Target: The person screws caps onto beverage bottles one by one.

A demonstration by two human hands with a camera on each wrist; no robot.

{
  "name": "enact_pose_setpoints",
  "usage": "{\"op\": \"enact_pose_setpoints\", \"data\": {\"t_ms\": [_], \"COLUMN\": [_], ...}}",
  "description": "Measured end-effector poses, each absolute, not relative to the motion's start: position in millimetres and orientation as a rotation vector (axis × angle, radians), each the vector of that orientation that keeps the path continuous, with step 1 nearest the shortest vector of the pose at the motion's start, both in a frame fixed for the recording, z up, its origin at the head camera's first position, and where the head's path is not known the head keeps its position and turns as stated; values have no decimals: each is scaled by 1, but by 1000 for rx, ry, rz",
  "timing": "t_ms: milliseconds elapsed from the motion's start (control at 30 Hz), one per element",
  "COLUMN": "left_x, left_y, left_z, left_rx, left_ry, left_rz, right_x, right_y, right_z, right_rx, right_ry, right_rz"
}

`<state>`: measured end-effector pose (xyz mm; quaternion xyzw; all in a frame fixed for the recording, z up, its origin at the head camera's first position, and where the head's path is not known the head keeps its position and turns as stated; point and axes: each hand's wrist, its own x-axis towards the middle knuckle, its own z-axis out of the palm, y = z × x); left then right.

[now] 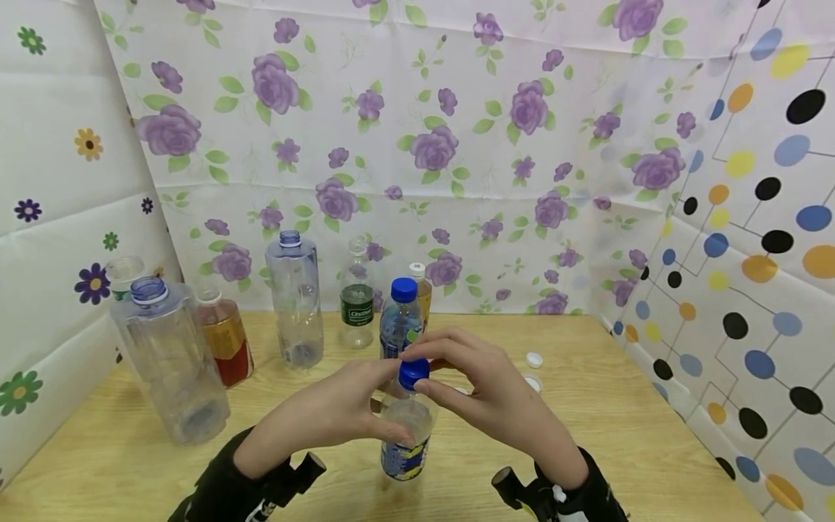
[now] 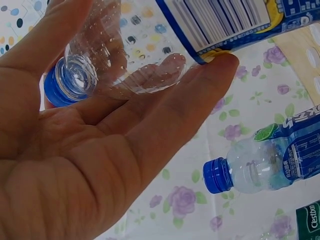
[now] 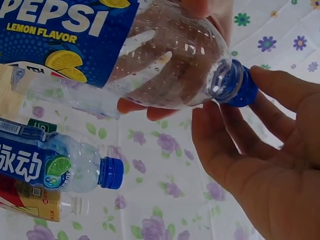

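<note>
The left hand (image 1: 326,420) comes in palm-up from the lower left, its fingers curled round the clear, dimpled shoulder of an upright Pepsi lemon bottle (image 1: 406,435), a thin transparent plastic bottle with a glossy blue label, standing on the wooden table (image 1: 620,435) between both hands. The right hand (image 1: 496,395) arches over from the other side, thumb and fingertips pinching the ribbed blue cap (image 1: 414,372) on the bottle's neck. Just beyond the fingers stands a smaller blue-capped bottle (image 1: 400,319), and two loose white caps (image 1: 533,370) lie beside the right hand.
</note>
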<state>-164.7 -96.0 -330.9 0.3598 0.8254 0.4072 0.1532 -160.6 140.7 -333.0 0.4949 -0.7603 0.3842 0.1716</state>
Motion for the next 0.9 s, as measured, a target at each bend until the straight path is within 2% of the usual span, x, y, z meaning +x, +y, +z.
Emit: {"op": "enact_pose_setpoints", "data": {"t_ms": [367, 700, 900], "left_x": [-165, -164, -164], "left_y": [-96, -94, -94], "left_z": [-331, -330, -331], "left_rx": [1037, 1028, 1029], "left_ry": [2370, 2366, 2364], "left_rz": [1162, 1169, 1172], "right_x": [-163, -158, -158], "right_y": [144, 137, 139], "right_z": [-330, -334, -333], "right_rx": [1523, 1325, 1316], "right_ry": [-2111, -2142, -2166], "right_rz": [1081, 1081, 1078]}}
